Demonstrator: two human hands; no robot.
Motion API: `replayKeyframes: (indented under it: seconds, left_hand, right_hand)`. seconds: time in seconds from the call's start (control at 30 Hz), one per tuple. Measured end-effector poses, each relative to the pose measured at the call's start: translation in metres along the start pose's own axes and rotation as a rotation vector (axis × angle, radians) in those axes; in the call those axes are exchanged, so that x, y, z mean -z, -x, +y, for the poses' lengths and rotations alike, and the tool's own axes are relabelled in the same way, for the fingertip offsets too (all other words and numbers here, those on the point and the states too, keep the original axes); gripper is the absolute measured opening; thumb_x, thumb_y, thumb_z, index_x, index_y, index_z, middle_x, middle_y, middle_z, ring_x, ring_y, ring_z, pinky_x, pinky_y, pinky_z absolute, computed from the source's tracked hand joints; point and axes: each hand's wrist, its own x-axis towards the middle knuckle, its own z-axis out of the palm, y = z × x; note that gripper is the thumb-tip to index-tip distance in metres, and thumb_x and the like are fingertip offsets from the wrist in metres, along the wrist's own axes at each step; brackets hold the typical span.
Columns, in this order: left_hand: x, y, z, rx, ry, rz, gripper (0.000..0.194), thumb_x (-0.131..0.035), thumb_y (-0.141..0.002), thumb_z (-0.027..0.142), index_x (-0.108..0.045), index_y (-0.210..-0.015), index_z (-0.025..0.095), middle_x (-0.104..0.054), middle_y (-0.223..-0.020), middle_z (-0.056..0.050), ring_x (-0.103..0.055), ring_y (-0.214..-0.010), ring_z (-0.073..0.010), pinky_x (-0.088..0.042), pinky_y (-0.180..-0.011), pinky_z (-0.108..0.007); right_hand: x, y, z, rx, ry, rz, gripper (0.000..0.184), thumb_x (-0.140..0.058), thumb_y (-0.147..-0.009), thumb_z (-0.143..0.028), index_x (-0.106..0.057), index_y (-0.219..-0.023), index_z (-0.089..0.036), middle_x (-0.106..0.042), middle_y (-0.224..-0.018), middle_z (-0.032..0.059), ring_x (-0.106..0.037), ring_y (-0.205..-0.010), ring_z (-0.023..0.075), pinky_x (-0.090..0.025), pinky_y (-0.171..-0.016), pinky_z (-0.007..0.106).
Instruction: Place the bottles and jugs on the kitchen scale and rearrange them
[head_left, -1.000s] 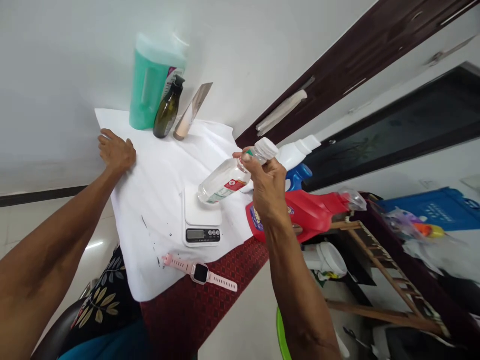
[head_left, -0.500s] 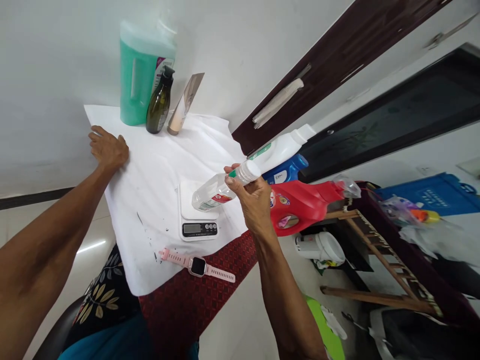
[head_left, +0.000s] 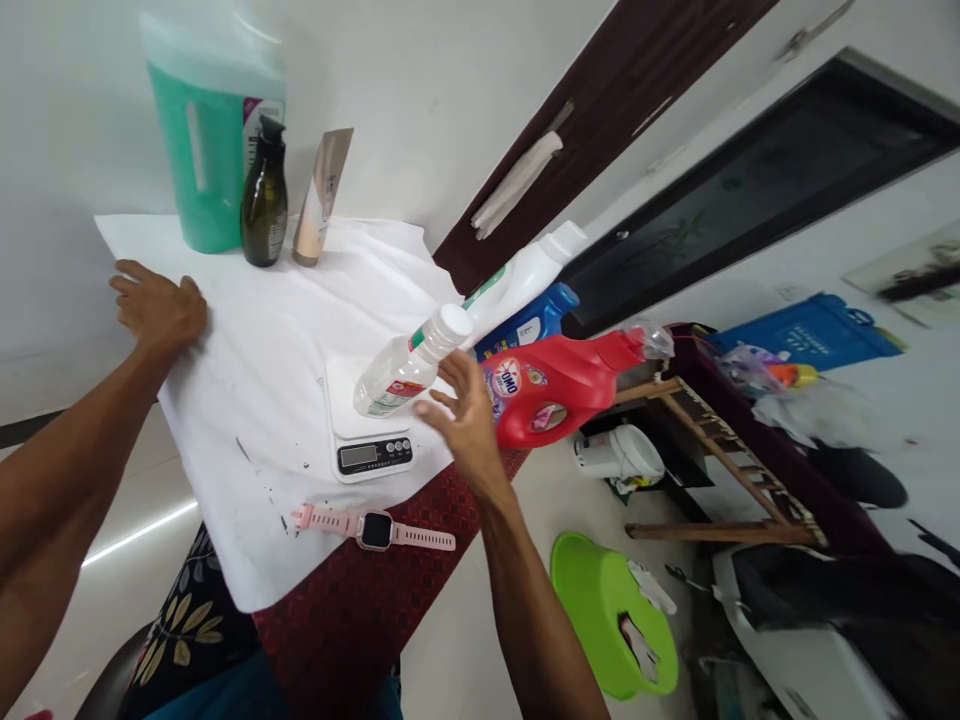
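Note:
A clear plastic bottle (head_left: 396, 376) with a white cap and a red-and-green label stands on the white digital scale (head_left: 341, 400). Just right of it is my right hand (head_left: 466, 415), its fingers parted and holding nothing. My left hand (head_left: 159, 305) rests on the left edge of the white cloth (head_left: 255, 390), fingers spread. A pink-strapped smartwatch (head_left: 375, 531) lies in front of the scale. Right of the bottle stand a white bottle (head_left: 521, 285), a blue bottle (head_left: 529, 325) and a red OMO detergent bottle (head_left: 570, 385).
Along the wall stand a big jug of green liquid (head_left: 206, 150), a dark pump bottle (head_left: 265, 205) and a beige tube (head_left: 319, 205). A red patterned cloth (head_left: 337, 610) shows at the front edge. On the floor are a green basin (head_left: 592, 600) and a white bucket (head_left: 622, 452).
My right hand has let go of the clear bottle, which now stands on the scale, and has drawn off to its right. The camera view has shifted; my left hand stays on the cloth.

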Motion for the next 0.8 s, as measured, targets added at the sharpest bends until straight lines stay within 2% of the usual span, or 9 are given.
replayKeyframes:
  seconds: [0.07, 0.17, 0.27, 0.33, 0.4, 0.5, 0.6, 0.7, 0.8]
  left_hand:
    - [0.004, 0.004, 0.006, 0.071, -0.048, 0.009, 0.093, -0.060, -0.098, 0.023, -0.016, -0.173, -0.010, -0.027, -0.179, -0.037, -0.050, -0.154, -0.0458, -0.036, -0.130, -0.065]
    - [0.006, 0.006, 0.010, 0.081, -0.043, 0.013, 0.094, -0.058, -0.096, 0.024, -0.017, -0.174, -0.007, -0.025, -0.181, -0.033, -0.047, -0.158, -0.0447, -0.035, -0.131, -0.064]
    - [0.003, 0.003, 0.009, 0.088, -0.049, 0.027, 0.096, -0.057, -0.095, 0.025, -0.017, -0.175, -0.007, -0.024, -0.182, -0.032, -0.047, -0.159, -0.0440, -0.033, -0.132, -0.064]
    - [0.002, 0.002, 0.008, 0.083, -0.055, 0.033, 0.097, -0.057, -0.093, 0.025, -0.016, -0.175, -0.007, -0.023, -0.182, -0.033, -0.047, -0.160, -0.0440, -0.033, -0.132, -0.064]
    - [0.002, 0.002, 0.008, 0.080, -0.060, 0.026, 0.098, -0.056, -0.092, 0.025, -0.016, -0.175, -0.007, -0.023, -0.182, -0.033, -0.047, -0.159, -0.0441, -0.035, -0.131, -0.064]
    - [0.005, 0.004, 0.010, 0.082, -0.070, 0.010, 0.098, -0.055, -0.091, 0.025, -0.017, -0.175, -0.008, -0.023, -0.182, -0.033, -0.049, -0.158, -0.0438, -0.036, -0.131, -0.064]
    - [0.005, 0.003, 0.010, 0.090, -0.062, 0.019, 0.099, -0.055, -0.090, 0.028, -0.018, -0.176, -0.005, -0.023, -0.182, -0.032, -0.050, -0.157, -0.0438, -0.038, -0.129, -0.065]
    - [0.002, 0.000, 0.007, 0.089, -0.059, 0.027, 0.099, -0.055, -0.090, 0.028, -0.018, -0.176, -0.004, -0.025, -0.182, -0.032, -0.050, -0.157, -0.0440, -0.038, -0.129, -0.066]
    - [-0.002, -0.004, 0.004, 0.066, -0.050, 0.019, 0.099, -0.056, -0.089, 0.025, -0.017, -0.175, -0.007, -0.024, -0.181, -0.035, -0.050, -0.156, -0.0467, -0.038, -0.128, -0.069]
  right_hand:
    - [-0.019, 0.002, 0.001, 0.004, 0.031, -0.067, 0.101, -0.101, -0.065, -0.055, -0.055, -0.150, -0.028, -0.063, -0.160, 0.0153, -0.064, -0.144, 0.0343, -0.056, -0.116, 0.057]
    - [-0.039, -0.001, 0.003, 0.007, 0.068, -0.022, 0.091, -0.100, -0.067, -0.052, -0.059, -0.144, -0.028, -0.073, -0.144, 0.0112, -0.074, -0.125, 0.0318, -0.062, -0.108, 0.053]
    - [-0.045, -0.006, 0.006, 0.008, 0.084, 0.044, 0.077, -0.100, -0.067, -0.051, -0.063, -0.131, -0.028, -0.079, -0.125, 0.0072, -0.078, -0.103, 0.0307, -0.067, -0.094, 0.051]
    - [-0.042, -0.010, 0.009, 0.012, 0.073, 0.079, 0.073, -0.100, -0.066, -0.050, -0.063, -0.126, -0.028, -0.079, -0.120, 0.0063, -0.078, -0.097, 0.0305, -0.068, -0.090, 0.051]
    - [-0.033, -0.018, 0.014, 0.017, 0.068, 0.160, 0.073, -0.099, -0.067, -0.050, -0.063, -0.126, -0.028, -0.079, -0.120, 0.0067, -0.077, -0.101, 0.0303, -0.066, -0.095, 0.051]
    - [-0.012, -0.039, 0.026, 0.028, 0.152, 0.366, 0.077, -0.097, -0.066, -0.048, -0.062, -0.131, -0.025, -0.077, -0.126, 0.0102, -0.075, -0.113, 0.0314, -0.061, -0.107, 0.054]
    - [0.008, -0.066, 0.043, -0.003, 0.307, 0.538, 0.076, -0.095, -0.064, -0.036, -0.062, -0.130, -0.020, -0.075, -0.131, 0.0166, -0.071, -0.124, 0.0356, -0.054, -0.115, 0.059]
    - [0.016, -0.089, 0.059, -0.057, 0.424, 0.627, 0.075, -0.091, -0.066, -0.026, -0.059, -0.133, -0.015, -0.072, -0.136, 0.0228, -0.068, -0.132, 0.0387, -0.050, -0.118, 0.059]
    - [0.011, -0.102, 0.069, -0.105, 0.508, 0.663, 0.082, -0.087, -0.071, -0.024, -0.053, -0.144, -0.009, -0.066, -0.148, 0.0300, -0.063, -0.143, 0.0410, -0.047, -0.123, 0.057]
